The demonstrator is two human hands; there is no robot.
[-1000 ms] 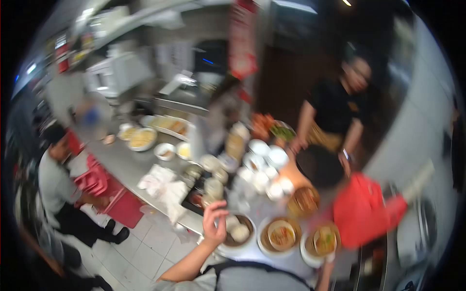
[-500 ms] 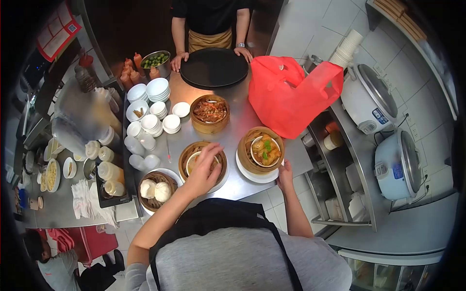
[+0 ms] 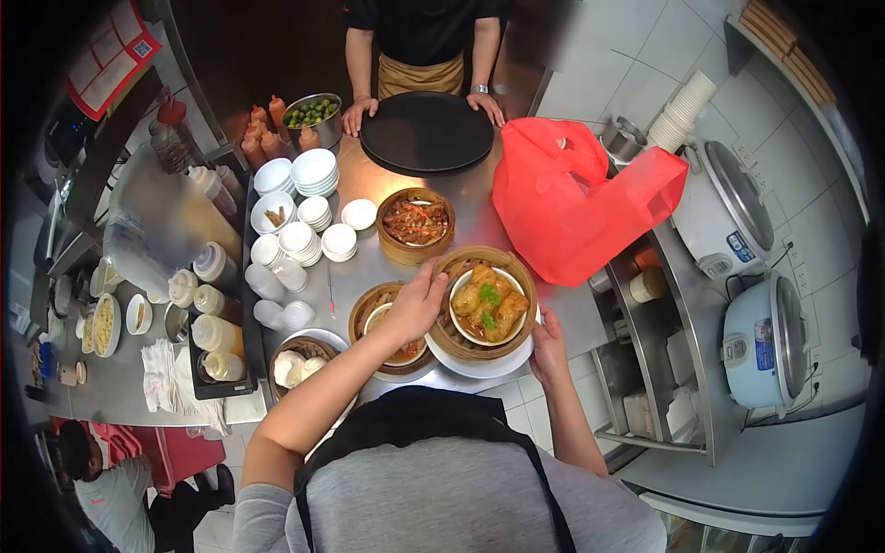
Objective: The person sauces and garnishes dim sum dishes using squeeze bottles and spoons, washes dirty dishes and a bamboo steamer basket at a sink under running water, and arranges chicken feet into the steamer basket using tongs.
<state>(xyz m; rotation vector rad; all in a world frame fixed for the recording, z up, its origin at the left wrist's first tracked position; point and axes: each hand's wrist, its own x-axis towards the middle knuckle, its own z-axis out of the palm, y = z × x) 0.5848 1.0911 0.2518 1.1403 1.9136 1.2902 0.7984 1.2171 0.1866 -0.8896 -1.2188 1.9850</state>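
A bamboo steamer [image 3: 442,343] holds a white bowl of food in yellow-brown sauce with green garnish [image 3: 489,302]. Beneath it is a white plate [image 3: 502,367]. My left hand [image 3: 419,302] grips the steamer's left rim, its fingertips partly hidden. At the right, my right hand [image 3: 550,347] holds the plate's edge, with its fingers partly underneath. My left forearm passes over a second bamboo steamer [image 3: 361,318] with a small bowl inside, hiding much of it. Further left, white buns [image 3: 297,367] sit in another steamer, partly behind my arm.
Another steamer of dark reddish-brown food [image 3: 415,221] stands farther back. Beyond is a black oval tray [image 3: 426,132], with a co-worker's hands [image 3: 359,116] at its sides. A red bag [image 3: 562,207] stands at right. Stacked white bowls [image 3: 313,170] and sauce bottles [image 3: 217,332] line the left.
My left hand has moved right, from above the middle steamer to the right-hand steamer's rim. That steamer is now closer to the middle one. My right hand stays at the plate.
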